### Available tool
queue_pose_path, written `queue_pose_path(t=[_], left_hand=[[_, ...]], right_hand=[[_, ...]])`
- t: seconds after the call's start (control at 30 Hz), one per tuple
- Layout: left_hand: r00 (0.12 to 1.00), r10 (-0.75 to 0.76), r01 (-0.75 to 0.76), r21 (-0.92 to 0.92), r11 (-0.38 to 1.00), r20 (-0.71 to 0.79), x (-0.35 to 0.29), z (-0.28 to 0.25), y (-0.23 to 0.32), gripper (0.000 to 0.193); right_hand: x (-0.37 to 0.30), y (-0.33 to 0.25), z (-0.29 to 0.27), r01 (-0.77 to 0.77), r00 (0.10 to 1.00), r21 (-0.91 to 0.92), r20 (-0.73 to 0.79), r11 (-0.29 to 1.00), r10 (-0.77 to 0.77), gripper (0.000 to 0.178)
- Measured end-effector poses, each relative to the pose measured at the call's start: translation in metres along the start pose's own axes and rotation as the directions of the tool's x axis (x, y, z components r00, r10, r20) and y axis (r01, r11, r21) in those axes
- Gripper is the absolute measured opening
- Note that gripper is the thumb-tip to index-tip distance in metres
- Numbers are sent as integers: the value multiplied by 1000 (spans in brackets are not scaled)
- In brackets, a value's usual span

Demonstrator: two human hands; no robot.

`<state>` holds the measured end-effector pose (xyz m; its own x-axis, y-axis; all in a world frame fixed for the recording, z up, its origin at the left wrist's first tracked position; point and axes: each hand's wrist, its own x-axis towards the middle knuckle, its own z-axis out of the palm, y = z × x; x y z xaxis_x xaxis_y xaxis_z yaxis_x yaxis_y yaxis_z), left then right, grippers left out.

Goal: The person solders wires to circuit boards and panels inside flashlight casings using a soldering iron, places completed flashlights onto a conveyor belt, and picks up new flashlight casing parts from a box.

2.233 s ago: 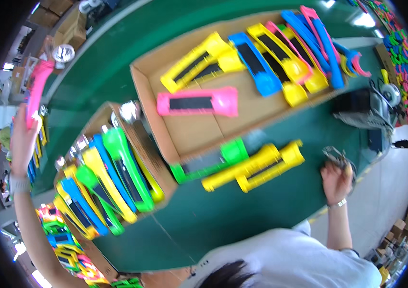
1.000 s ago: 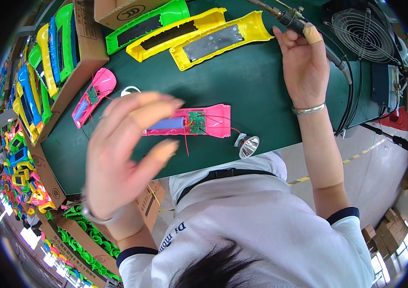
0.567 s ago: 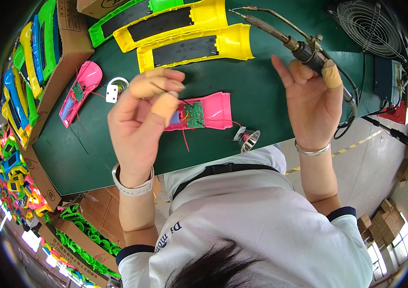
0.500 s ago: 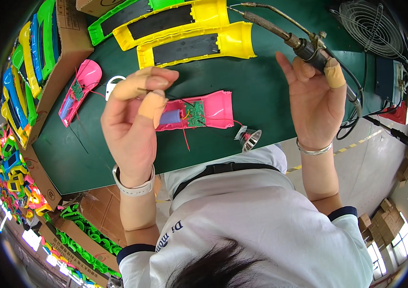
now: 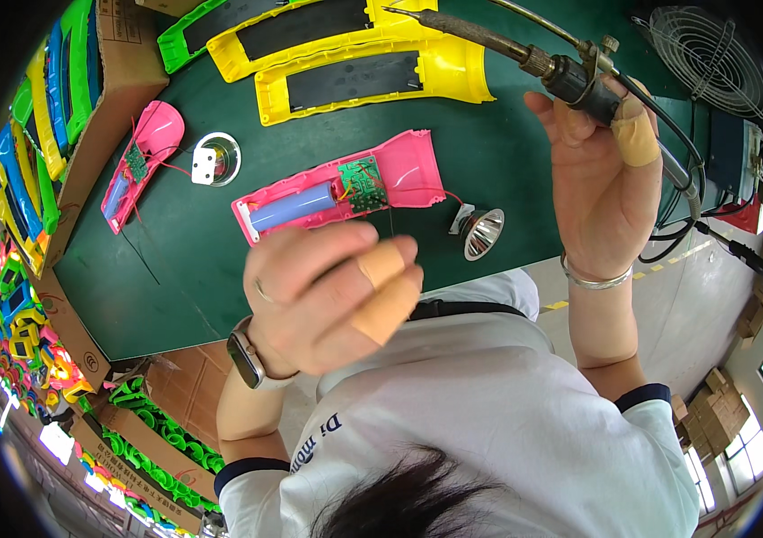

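My right hand (image 5: pixel 604 188) is wrapped round the soldering iron (image 5: pixel 570 85), whose tip points left over the yellow shells. A metal tube is clamped along the iron. My left hand (image 5: pixel 337 296) is closed in a pinch just in front of the pink housing (image 5: pixel 413 166). A thin dark wire (image 5: pixel 390 222) runs from the green circuit board (image 5: pixel 364 184) to its fingertips, which are partly hidden. Inside the housing, a blue cylindrical battery (image 5: pixel 292 208) lies beside the board. A red wire joins the housing to a silver reflector lamp (image 5: pixel 484 235). Tan tape covers fingers of both hands.
Yellow shells (image 5: pixel 453 76) and a green shell (image 5: pixel 175 58) lie at the back. Left stand another pink housing (image 5: pixel 159 130) with a lamp (image 5: pixel 231 160) and a carton (image 5: pixel 135 90) of coloured parts. A fan guard (image 5: pixel 709 54) and a dark box (image 5: pixel 729 148) are at right.
My left hand has moved right and toward me, turning its back upward and uncovering the battery. The pink housing is tilted and slightly farther away. The iron has shifted a little left.
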<state>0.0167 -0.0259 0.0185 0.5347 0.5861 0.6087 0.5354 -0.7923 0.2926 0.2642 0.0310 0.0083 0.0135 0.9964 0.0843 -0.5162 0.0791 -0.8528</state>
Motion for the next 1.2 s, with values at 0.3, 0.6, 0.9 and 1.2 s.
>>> queue_pose_path(t=[0.3, 0.6, 0.9, 1.2], left_hand=[[998, -65, 65, -25, 998, 21, 19, 34, 13, 26], [710, -693, 685, -103, 721, -129, 14, -18, -11, 16], [776, -626, 621, 86, 779, 69, 28, -5, -55, 10], [840, -334, 282, 183, 942, 428, 48, -25, -66, 14]], right_hand=[[6, -4, -1, 26, 999, -1, 40, 1000, -26, 27], [8, 1, 5, -34, 999, -16, 40, 999, 35, 25], [10, 9, 12, -162, 986, -90, -54, 983, 158, 23], [6, -14, 3, -176, 984, -327, -41, 929, 172, 22]])
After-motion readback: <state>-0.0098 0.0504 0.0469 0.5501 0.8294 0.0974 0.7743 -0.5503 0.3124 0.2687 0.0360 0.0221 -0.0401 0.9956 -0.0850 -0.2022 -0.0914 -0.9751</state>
